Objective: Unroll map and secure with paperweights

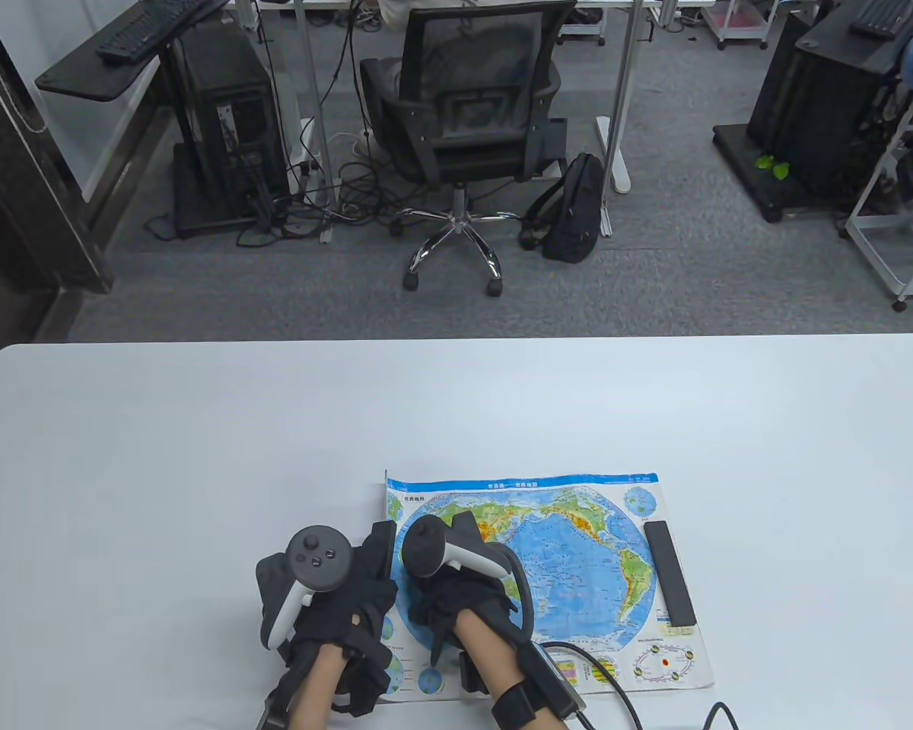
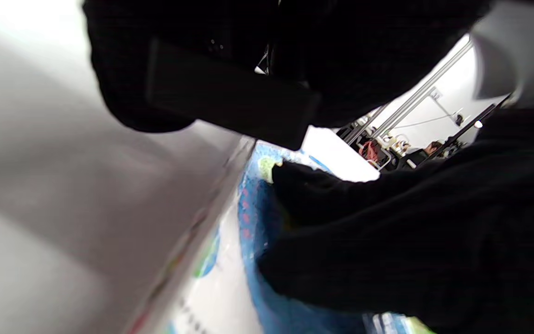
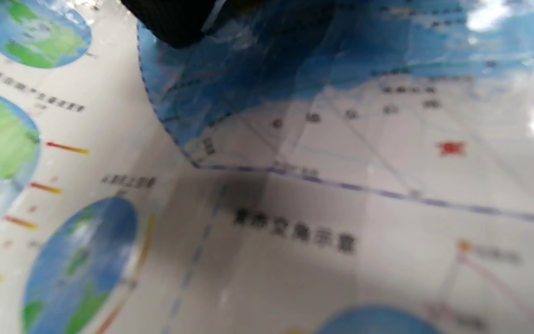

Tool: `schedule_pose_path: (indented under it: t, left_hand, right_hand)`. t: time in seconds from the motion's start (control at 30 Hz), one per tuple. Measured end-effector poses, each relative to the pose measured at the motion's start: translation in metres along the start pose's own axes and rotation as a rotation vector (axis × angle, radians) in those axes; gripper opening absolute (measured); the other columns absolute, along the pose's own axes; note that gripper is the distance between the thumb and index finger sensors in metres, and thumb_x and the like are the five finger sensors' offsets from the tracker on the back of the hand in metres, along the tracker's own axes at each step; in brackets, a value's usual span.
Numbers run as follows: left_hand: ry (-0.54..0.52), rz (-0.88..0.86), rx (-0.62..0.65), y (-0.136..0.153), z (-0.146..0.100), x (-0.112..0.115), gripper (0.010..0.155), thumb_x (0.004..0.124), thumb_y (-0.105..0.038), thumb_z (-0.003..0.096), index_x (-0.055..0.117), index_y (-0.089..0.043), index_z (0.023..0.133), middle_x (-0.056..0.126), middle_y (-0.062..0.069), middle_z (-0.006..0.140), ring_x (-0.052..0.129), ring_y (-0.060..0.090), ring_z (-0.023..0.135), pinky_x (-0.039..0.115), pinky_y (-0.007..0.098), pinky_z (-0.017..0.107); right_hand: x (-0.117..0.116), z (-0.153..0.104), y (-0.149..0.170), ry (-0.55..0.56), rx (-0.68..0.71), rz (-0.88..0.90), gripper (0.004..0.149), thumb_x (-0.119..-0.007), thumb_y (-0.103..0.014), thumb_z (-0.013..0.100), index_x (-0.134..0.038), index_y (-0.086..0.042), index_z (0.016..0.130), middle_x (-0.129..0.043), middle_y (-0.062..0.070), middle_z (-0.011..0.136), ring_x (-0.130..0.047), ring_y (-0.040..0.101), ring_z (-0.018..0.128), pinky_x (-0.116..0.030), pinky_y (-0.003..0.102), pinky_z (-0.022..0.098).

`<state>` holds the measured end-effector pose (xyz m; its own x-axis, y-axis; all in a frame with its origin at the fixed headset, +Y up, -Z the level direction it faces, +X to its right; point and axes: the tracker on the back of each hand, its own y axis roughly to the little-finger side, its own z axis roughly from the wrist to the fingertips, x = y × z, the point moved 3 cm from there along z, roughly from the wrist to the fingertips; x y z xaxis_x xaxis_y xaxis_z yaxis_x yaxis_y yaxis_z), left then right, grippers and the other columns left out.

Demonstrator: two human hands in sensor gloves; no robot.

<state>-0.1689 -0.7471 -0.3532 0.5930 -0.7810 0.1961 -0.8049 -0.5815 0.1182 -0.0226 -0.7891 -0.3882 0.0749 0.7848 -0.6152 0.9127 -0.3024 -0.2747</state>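
The world map lies unrolled on the white table. A black bar paperweight lies along its right edge. My left hand grips a second black bar paperweight at the map's left edge. In the left wrist view this bar sits under my fingers, just above the map's edge. My right hand rests flat on the left part of the map, beside the left hand. One of its fingertips touches the map in the right wrist view.
A black cable runs from my right wrist across the map's lower edge to the table's front. Beyond the table's far edge stand an office chair and a backpack on the floor.
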Motion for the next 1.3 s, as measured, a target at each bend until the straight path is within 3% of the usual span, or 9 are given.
schedule_pose_path:
  t: [0.17,0.37,0.97,1.07,1.3]
  left_hand:
    - [-0.043,0.218,-0.055,0.0,0.002,0.004,0.065,0.084,-0.032,0.0464,0.058,-0.02,0.105,0.065,0.024,0.102,0.082,0.035,0.074,0.087,0.038,0.039]
    - [-0.031,0.36,-0.089,-0.001,0.009,0.014,0.064,0.084,-0.031,0.0463,0.06,-0.02,0.104,0.066,0.024,0.102,0.082,0.035,0.074,0.087,0.038,0.039]
    - [-0.006,0.471,-0.103,-0.013,0.018,0.034,0.063,0.082,-0.034,0.0476,0.058,-0.018,0.103,0.065,0.024,0.1,0.078,0.031,0.069,0.088,0.032,0.037]
    - [0.005,0.438,-0.101,-0.01,0.018,0.033,0.055,0.069,-0.037,0.0531,0.058,-0.02,0.104,0.064,0.023,0.101,0.076,0.03,0.07,0.086,0.033,0.038]
    - [0.016,0.462,-0.098,-0.01,0.017,0.031,0.053,0.071,-0.026,0.0514,0.057,-0.023,0.103,0.064,0.02,0.101,0.076,0.028,0.07,0.086,0.031,0.039]
  right_hand:
    - [0.0,0.0,0.0,0.002,0.001,0.0,0.065,-0.073,-0.027,0.054,-0.032,-0.012,0.102,-0.013,0.02,0.105,-0.016,0.057,0.083,-0.031,0.069,0.053]
    - [0.0,0.0,0.001,0.004,0.004,0.002,0.065,-0.072,-0.028,0.054,-0.032,-0.012,0.102,-0.013,0.02,0.105,-0.016,0.057,0.083,-0.031,0.068,0.053]
    - [-0.001,-0.001,0.001,0.009,0.011,-0.002,0.065,-0.072,-0.028,0.054,-0.031,-0.012,0.102,-0.013,0.02,0.105,-0.016,0.057,0.083,-0.03,0.068,0.053]
    - [-0.001,-0.001,0.001,0.009,0.011,-0.003,0.065,-0.072,-0.028,0.054,-0.031,-0.012,0.102,-0.013,0.02,0.105,-0.016,0.057,0.083,-0.03,0.068,0.053]
    - [-0.001,-0.001,0.002,0.005,0.013,0.0,0.065,-0.072,-0.028,0.054,-0.031,-0.012,0.102,-0.012,0.02,0.105,-0.016,0.056,0.083,-0.03,0.068,0.053]
